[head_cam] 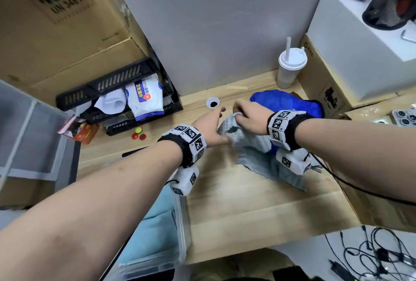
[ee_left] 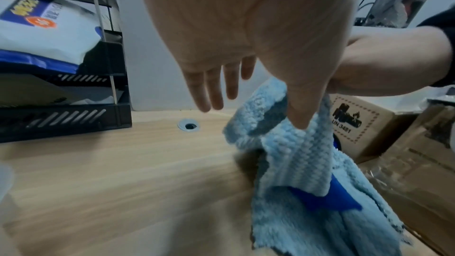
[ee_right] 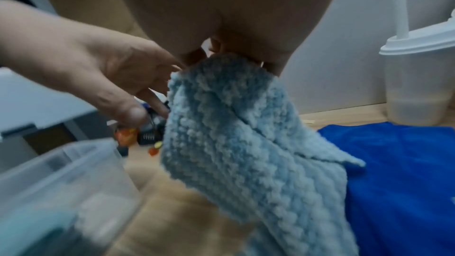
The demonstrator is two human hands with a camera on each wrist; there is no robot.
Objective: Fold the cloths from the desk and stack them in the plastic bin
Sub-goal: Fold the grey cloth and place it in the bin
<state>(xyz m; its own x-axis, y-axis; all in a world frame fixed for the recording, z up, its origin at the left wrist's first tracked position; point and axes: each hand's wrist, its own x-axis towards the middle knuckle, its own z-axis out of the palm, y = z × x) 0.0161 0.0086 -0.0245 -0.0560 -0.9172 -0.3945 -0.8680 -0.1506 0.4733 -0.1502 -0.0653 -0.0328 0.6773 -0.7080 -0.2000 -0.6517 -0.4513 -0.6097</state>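
A light blue knobbly cloth (head_cam: pixel 256 157) hangs over the wooden desk (head_cam: pixel 236 213), lifted at its top corner. My right hand (head_cam: pixel 246 113) pinches that corner from above (ee_right: pixel 229 55). My left hand (head_cam: pixel 212 126) is beside it with straight fingers (ee_left: pixel 211 89), its thumb against the cloth's edge (ee_left: pixel 298 116). A dark blue cloth (head_cam: pixel 288 103) lies crumpled on the desk behind. The clear plastic bin (head_cam: pixel 177 224) sits at the desk's left front, under my left forearm, with a folded pale blue cloth (head_cam: pixel 153 235) inside.
A black tiered tray (head_cam: pixel 117 91) with wipe packets stands at the back left. A lidded cup with a straw (head_cam: pixel 290 67) and cardboard boxes (head_cam: pixel 333 87) are at the back right. Small red and yellow pieces (head_cam: pixel 138 133) lie near the tray. A cable hole (head_cam: pixel 212 102) is in the desk.
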